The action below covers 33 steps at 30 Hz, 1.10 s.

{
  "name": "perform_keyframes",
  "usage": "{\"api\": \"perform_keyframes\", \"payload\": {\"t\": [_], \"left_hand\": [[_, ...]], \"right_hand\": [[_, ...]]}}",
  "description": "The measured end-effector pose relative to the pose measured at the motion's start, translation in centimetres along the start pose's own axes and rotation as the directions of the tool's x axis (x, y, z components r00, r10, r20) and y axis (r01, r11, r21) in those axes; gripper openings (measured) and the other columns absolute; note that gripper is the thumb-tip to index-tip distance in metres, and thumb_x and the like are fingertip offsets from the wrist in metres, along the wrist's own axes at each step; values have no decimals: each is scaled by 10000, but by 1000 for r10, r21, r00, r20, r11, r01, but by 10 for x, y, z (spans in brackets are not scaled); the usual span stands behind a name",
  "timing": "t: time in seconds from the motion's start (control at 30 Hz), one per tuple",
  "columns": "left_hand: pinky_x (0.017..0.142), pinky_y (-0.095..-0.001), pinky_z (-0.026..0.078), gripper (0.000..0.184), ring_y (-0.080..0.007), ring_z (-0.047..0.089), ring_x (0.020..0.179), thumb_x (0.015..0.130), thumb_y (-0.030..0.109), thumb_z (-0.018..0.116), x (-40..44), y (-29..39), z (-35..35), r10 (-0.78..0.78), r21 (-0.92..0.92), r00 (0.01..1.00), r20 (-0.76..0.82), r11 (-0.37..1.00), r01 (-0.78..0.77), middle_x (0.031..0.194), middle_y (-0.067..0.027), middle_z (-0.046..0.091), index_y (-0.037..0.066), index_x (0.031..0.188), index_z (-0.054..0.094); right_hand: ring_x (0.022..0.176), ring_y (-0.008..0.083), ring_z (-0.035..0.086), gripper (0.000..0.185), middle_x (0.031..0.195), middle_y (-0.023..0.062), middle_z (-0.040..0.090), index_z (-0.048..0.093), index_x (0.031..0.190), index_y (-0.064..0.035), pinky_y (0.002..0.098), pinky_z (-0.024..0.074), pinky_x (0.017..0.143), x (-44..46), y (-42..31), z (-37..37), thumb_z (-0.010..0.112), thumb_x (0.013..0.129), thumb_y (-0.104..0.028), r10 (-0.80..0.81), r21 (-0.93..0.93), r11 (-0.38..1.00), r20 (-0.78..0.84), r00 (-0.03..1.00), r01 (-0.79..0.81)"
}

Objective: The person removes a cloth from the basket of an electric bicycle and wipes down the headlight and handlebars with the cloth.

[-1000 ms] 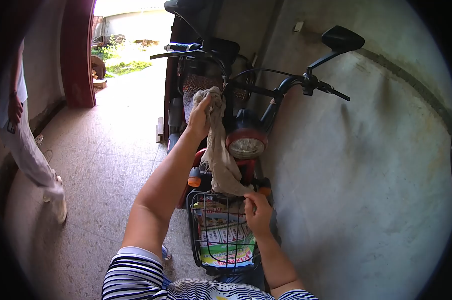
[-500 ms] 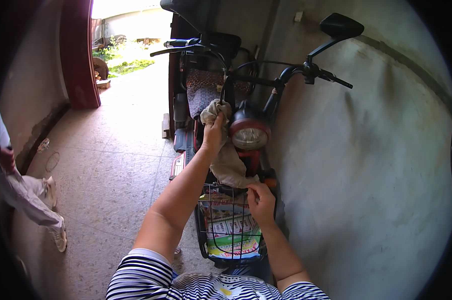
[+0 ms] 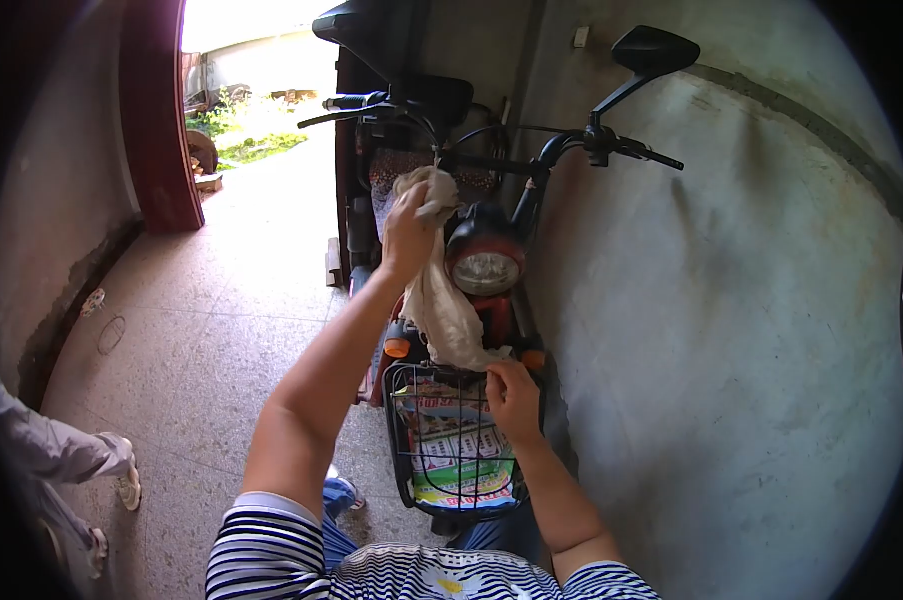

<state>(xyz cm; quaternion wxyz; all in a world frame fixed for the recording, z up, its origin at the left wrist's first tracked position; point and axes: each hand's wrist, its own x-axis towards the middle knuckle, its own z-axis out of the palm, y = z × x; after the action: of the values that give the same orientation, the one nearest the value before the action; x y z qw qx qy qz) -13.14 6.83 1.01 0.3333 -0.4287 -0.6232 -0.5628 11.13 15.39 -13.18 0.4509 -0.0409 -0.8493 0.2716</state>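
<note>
A long beige cloth (image 3: 445,318) hangs beside the round headlight (image 3: 485,268) of a parked bike. Its upper end is bunched in my left hand (image 3: 408,235), whose fingers are closed on it near the handlebar stem. The lower end is pinched in my right hand (image 3: 514,398), just above the rim of the black wire basket (image 3: 399,460). Colourful printed papers (image 3: 461,455) lie in that basket, below the cloth. An orange turn signal (image 3: 397,347) shows left of the cloth.
The handlebar carries a mirror (image 3: 654,50) at the right and a grip (image 3: 355,102) at the left. A grey wall (image 3: 711,330) rises close on the right. At the lower left a person's legs (image 3: 56,445) stand on the speckled floor. A red door frame (image 3: 159,120) borders a bright doorway.
My left hand has risen slightly with the bunched end, and the cloth hangs longer again. My right hand stays near the basket rim. The person at the left has shifted lower in view.
</note>
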Motion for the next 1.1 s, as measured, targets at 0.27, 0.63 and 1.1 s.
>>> {"api": "perform_keyframes", "payload": {"t": [0.27,0.63,1.1], "left_hand": [[923,-326,387,200,-168,509,1106,776,168,578,37,-21,-7,375,686,778,504,372,-625,1037,14,611,167,968,632],[962,-333,380,168,-157,491,1153,791,165,566,37,-35,-13,478,483,639,603,418,-769,1049,32,614,168,950,618],[968,-402,393,327,-247,522,1128,838,192,573,-16,-38,4,115,417,896,428,855,-309,1113,-38,631,145,1162,574]], "right_hand": [[821,325,634,119,934,134,635,633,946,-26,368,523,707,3,-5,-4,585,837,-33,-24,87,996,4,1000,24],[711,204,640,134,918,110,641,635,962,-12,265,520,605,5,-4,1,575,845,13,-58,101,993,29,998,55],[840,338,628,140,939,147,633,619,958,-16,369,516,713,3,-8,0,582,824,-3,-20,49,999,68,997,17]]}}
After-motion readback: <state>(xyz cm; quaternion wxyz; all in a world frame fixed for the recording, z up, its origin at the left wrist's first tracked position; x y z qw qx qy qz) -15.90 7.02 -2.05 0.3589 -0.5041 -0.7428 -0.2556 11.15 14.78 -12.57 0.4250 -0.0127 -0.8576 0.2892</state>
